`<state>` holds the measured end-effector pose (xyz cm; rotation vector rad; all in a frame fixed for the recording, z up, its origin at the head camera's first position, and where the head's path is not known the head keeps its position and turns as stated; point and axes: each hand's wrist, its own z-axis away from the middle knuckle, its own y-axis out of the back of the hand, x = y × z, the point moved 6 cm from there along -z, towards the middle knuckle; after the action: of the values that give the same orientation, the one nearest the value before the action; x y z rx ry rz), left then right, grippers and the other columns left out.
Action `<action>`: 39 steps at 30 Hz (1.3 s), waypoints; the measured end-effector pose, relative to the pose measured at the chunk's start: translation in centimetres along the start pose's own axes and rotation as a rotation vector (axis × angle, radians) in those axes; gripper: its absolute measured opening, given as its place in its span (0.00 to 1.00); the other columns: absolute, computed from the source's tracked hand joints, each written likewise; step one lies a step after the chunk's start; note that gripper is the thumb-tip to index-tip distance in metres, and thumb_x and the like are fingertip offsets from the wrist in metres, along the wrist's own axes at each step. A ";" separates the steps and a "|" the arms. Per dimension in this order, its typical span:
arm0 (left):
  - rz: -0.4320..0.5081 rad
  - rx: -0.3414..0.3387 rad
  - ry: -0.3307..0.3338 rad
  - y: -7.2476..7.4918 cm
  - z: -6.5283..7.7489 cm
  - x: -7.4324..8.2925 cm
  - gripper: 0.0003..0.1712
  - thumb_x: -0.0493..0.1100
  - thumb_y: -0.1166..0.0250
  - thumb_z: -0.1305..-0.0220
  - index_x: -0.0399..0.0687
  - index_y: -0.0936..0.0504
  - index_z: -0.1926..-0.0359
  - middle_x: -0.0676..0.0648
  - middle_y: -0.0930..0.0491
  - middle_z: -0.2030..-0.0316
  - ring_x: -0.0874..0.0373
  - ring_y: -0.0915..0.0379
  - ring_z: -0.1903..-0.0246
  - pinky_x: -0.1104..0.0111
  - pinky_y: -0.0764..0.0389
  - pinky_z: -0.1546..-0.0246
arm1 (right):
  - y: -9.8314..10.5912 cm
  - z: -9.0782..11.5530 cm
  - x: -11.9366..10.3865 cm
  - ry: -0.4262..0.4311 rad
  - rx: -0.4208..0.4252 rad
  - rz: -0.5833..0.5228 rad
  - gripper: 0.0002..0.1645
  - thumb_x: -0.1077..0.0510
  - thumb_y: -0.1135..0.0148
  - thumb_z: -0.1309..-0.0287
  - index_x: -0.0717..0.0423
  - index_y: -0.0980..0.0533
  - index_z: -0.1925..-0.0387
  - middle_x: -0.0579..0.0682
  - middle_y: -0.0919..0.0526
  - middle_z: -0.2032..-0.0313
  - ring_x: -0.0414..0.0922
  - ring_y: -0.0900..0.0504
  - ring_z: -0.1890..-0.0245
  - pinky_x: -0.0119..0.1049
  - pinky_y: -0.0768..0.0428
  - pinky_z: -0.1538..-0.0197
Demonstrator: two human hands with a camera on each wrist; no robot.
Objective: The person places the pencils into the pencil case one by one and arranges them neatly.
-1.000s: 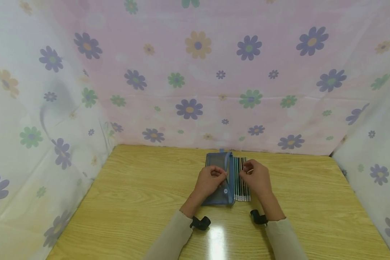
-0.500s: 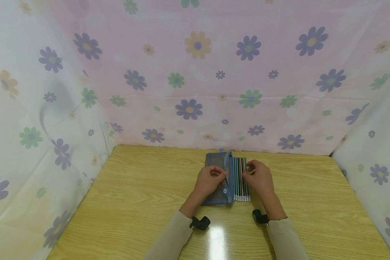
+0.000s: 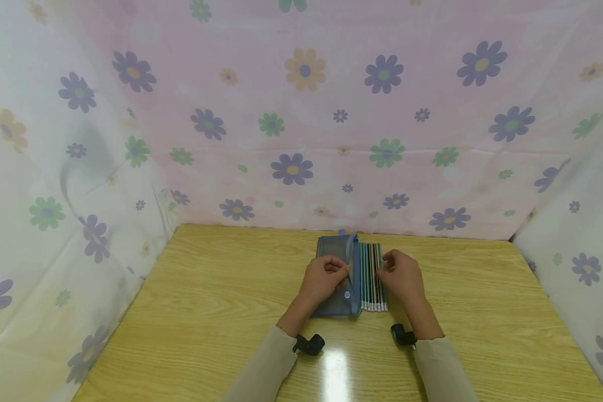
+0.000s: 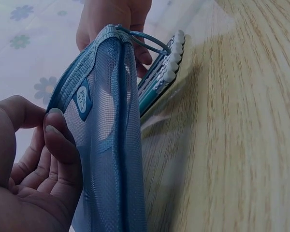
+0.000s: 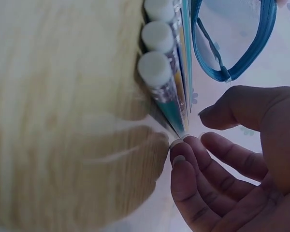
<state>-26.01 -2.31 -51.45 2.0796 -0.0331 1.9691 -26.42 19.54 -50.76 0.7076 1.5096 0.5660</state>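
Head view: pouch (image 3: 354,282) in edge-pinching left grip (image 3: 325,276), pencils (image 3: 371,279) beside spread right grip (image 3: 403,276)

Left sleeve (image 3: 267,363), right sleeve (image 3: 441,365): long, plain beige, straight cuffs near the wrist. Left wrist cam (image 3: 310,345), right wrist cam (image 3: 403,335): black, chunky, bent housings.

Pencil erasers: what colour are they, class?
White; the erasers show best in the right wrist view.

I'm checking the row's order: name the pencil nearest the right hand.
The teal pencil at the row's outer end, farthest from the blue mesh pouch; the other pencils lie between.
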 end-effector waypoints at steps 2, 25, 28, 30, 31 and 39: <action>-0.001 0.002 0.001 0.0 0.0 0.0 0.07 0.42 0.30 0.27 0.41 0.12 0.60 0.48 0.15 0.73 0.57 0.18 0.75 0.68 0.18 0.73 | 0.0 0.0 0.1 -0.003 -0.003 0.007 0.20 0.62 0.29 0.39 0.68 0.20 0.48 0.61 0.14 0.60 0.57 0.14 0.59 0.55 0.16 0.54; 0.016 0.005 -0.015 0.0 -0.3 -0.7 0.08 0.42 0.28 0.29 0.40 0.12 0.60 0.41 0.13 0.72 0.46 0.15 0.73 0.64 0.17 0.72 | -0.4 0.2 0.3 -0.014 -0.031 0.038 0.17 0.62 0.31 0.37 0.71 0.20 0.51 0.61 0.15 0.62 0.57 0.15 0.63 0.56 0.16 0.56; 0.020 0.001 -0.017 0.0 -0.4 -0.8 0.09 0.42 0.28 0.29 0.40 0.12 0.60 0.40 0.13 0.71 0.44 0.15 0.72 0.63 0.16 0.72 | -0.3 0.3 0.3 -0.012 -0.030 0.045 0.15 0.63 0.31 0.37 0.71 0.19 0.54 0.62 0.14 0.63 0.58 0.15 0.64 0.56 0.15 0.56; 0.019 -0.002 -0.016 0.0 -0.4 -0.8 0.09 0.43 0.28 0.29 0.40 0.12 0.60 0.41 0.13 0.72 0.47 0.15 0.73 0.64 0.16 0.72 | -0.2 0.4 0.3 -0.025 -0.025 0.059 0.11 0.62 0.30 0.37 0.69 0.17 0.61 0.60 0.14 0.67 0.56 0.15 0.67 0.55 0.15 0.60; 0.017 -0.004 -0.016 0.0 -0.5 -0.8 0.08 0.43 0.28 0.29 0.40 0.12 0.60 0.42 0.13 0.72 0.49 0.16 0.73 0.65 0.16 0.72 | -0.2 0.4 0.4 -0.040 -0.025 0.067 0.10 0.61 0.30 0.37 0.68 0.16 0.65 0.59 0.13 0.70 0.55 0.15 0.70 0.53 0.16 0.63; 0.020 -0.015 -0.007 0.0 -0.3 -0.7 0.08 0.43 0.29 0.29 0.41 0.12 0.60 0.47 0.14 0.73 0.54 0.16 0.74 0.66 0.16 0.73 | 0.0 0.7 0.7 -0.150 -0.046 0.133 0.31 0.55 0.29 0.37 0.51 0.29 0.94 0.42 0.32 0.92 0.41 0.34 0.89 0.35 0.34 0.83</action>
<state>-26.37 -2.34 -52.12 2.0843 -0.0697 1.9675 -25.73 19.94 -51.29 0.8008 1.3138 0.6318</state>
